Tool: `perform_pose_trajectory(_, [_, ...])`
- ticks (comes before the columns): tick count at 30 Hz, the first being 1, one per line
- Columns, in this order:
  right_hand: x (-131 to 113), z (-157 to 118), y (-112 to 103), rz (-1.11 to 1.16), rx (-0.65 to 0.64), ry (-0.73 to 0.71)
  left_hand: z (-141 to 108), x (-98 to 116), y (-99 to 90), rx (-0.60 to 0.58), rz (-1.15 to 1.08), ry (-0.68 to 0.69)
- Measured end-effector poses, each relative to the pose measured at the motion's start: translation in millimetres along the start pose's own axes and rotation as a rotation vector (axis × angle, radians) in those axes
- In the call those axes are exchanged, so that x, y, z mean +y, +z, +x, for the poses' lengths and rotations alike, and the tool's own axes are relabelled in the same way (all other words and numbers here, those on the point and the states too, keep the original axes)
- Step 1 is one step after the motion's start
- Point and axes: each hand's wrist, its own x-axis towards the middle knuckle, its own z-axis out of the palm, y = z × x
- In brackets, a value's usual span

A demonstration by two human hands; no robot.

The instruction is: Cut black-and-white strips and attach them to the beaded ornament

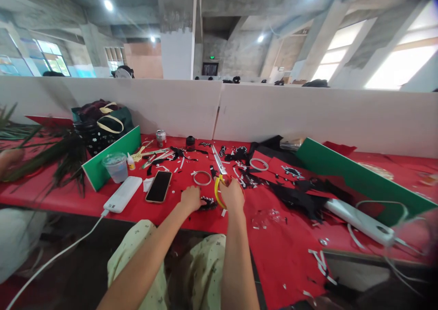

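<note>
My left hand [191,198] is closed on the left end of a small black piece with pearl-like beads [208,203], low over the red table near its front edge. Just right of it, my right hand [232,195] grips the yellow handle of a pair of scissors [219,161]. Their long metal blades point away from me, toward the white partition. A ring of tape [202,178] lies beyond my left hand. Black scraps and white strips surround the blades.
Left of my hands are a phone [159,186], a white power bank [122,194], a plastic cup [115,167] and a green board [112,157]. At right lie black cloth [297,198], a white power strip [359,222] and another green board [362,182]. Another person's hand shows far left.
</note>
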Motion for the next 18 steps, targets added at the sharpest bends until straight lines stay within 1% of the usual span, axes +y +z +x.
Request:
perform_pose_trajectory(2, [6, 4, 4, -0.041, -0.041, 0.037, 3, -8, 2.2, -0.015, -0.018, 0.016])
perform_pose_trajectory(4, [16, 7, 10, -0.071, -0.084, 0.064, 5, -14, 0.3, -0.028, -0.037, 0.043])
perform_pose_trajectory(5, [22, 9, 13, -0.061, -0.086, 0.043, 7, -17, -1.1, -0.031, -0.071, 0.05])
perform_pose_trajectory(6, [28, 10, 16, -0.024, -0.071, -0.01, 8, -19, -2.4, -0.031, -0.132, 0.051])
perform_pose_trajectory(7, [33, 10, 19, 0.037, -0.045, -0.086, 10, -21, -3.4, -0.03, -0.226, 0.048])
perform_pose_trajectory(9, [39, 10, 24, 0.212, -0.019, -0.258, 16, -26, -5.2, -0.028, -0.511, 0.036])
perform_pose_trajectory(11, [39, 8, 27, 0.41, -0.041, -0.355, 22, -32, -7.3, -0.026, -0.835, 0.041])
perform_pose_trajectory(13, [34, 5, 30, 0.572, -0.058, -0.364, 28, -40, -10.1, -0.028, -1.11, 0.045])
perform_pose_trajectory(14, [31, 3, 31, 0.629, -0.053, -0.354, 31, -44, -11.7, -0.028, -1.211, 0.022])
perform_pose_trajectory(16, [27, -1, 32, 0.703, -0.038, -0.328, 37, -51, -14.9, -0.027, -1.339, -0.088])
perform_pose_trajectory(18, [25, -3, 34, 0.774, -0.045, -0.298, 42, -56, -16.8, -0.027, -1.382, -0.212])
